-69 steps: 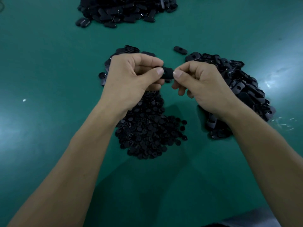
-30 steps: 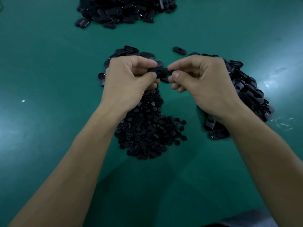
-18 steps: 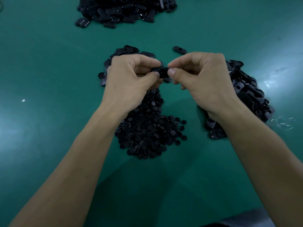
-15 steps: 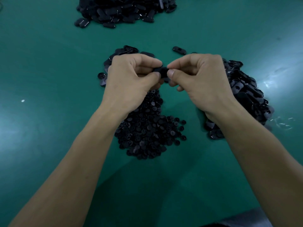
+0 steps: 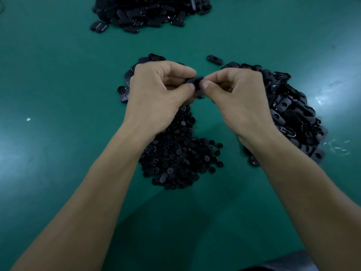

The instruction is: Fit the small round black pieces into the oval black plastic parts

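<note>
Pinching one oval part point(image 5: 194, 80) at both ends.
Its long axis runs crosswise between our left hand point(image 5: 156, 94) and right hand point(image 5: 238, 94), both clamped on it.

A single view, from a camera worn on the person's head, faces forward and steeply down onto a green table point(image 5: 58, 75). It sits close: both forearms run in from the bottom corners, and the left hand point(image 5: 156, 92) and right hand point(image 5: 238, 96) meet just above the picture's middle. The wide lens takes in a pile of round pieces point(image 5: 179, 153) below the fingers, toward the camera, a pile of oval parts point(image 5: 289, 106) right of them, and a far pile point(image 5: 148, 12) beyond them, cut by the top edge. Dim light blurs what the fingertips pinch, seemingly an oval part point(image 5: 195, 80).
</note>
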Demonstrator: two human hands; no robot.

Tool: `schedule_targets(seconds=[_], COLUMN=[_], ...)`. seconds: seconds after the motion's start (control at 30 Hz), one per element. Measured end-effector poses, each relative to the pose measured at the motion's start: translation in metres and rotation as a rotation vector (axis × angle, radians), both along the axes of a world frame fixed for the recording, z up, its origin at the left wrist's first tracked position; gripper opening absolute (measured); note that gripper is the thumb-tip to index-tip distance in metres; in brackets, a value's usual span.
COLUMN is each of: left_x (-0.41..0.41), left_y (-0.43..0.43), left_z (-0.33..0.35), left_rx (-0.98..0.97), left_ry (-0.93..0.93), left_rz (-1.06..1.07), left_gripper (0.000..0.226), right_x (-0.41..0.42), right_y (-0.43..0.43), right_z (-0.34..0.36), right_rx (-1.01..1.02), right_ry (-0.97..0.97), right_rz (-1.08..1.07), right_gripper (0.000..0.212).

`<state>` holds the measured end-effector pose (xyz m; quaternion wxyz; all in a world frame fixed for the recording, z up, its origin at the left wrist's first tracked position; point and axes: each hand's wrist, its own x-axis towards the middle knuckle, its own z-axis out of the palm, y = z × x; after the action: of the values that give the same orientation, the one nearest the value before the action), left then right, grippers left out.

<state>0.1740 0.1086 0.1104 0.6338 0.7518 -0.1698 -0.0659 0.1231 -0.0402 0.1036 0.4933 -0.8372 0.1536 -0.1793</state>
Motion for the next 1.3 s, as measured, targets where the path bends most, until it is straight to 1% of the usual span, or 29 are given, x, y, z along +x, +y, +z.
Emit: schedule_targets(seconds=[0.3,0.4,0.5,0.6,0.73,0.8,0.97,1.07,1.13,1.23,1.3], left_x=[0.000,-0.001,-0.002,-0.002,-0.002,-0.002,0.000,0.001,0.001,0.002,0.003], left_y=[0.000,-0.001,-0.002,-0.002,-0.003,-0.004,-0.005,-0.004,-0.003,-0.002,-0.001], left_z=[-0.001,-0.001,-0.002,-0.003,-0.004,-0.004,-0.003,-0.002,-0.001,-0.001,-0.001], left_rx=[0.051,0.091,0.108,0.113,0.121,0.096,-0.053,-0.142,-0.192,-0.225,-0.218], left_ry=[-0.073,-0.109,-0.126,-0.129,-0.136,-0.132,-0.048,0.026,0.060,0.072,0.063], left_rz=[0.008,0.003,0.001,0.006,0.013,0.027,0.067,0.058,0.044,0.029,0.027], left_gripper=[0.022,0.025,0.024,0.024,0.024,0.023,0.012,0.011,0.011,0.012,0.014], right_x=[0.000,-0.001,-0.003,-0.004,-0.004,-0.006,-0.012,-0.015,-0.015,-0.014,-0.013], right_y=[0.001,0.001,0.003,0.006,0.010,0.015,0.027,0.031,0.031,0.029,0.026], right_z=[0.007,0.008,0.007,0.006,0.007,0.008,0.009,0.006,0.004,0.001,0.001], right_rx=[-0.033,-0.054,-0.068,-0.027,-0.017,-0.040,-0.135,-0.278,-0.333,-0.295,-0.205], right_ry=[0.104,0.089,0.090,0.089,0.010,-0.051,-0.196,-0.252,-0.290,-0.302,-0.287], right_rz=[0.091,0.076,0.073,0.064,0.003,-0.015,-0.013,-0.033,-0.033,-0.022,-0.007], right_gripper=[0.017,0.016,0.022,0.022,0.020,0.017,0.011,0.016,0.020,0.020,0.018])
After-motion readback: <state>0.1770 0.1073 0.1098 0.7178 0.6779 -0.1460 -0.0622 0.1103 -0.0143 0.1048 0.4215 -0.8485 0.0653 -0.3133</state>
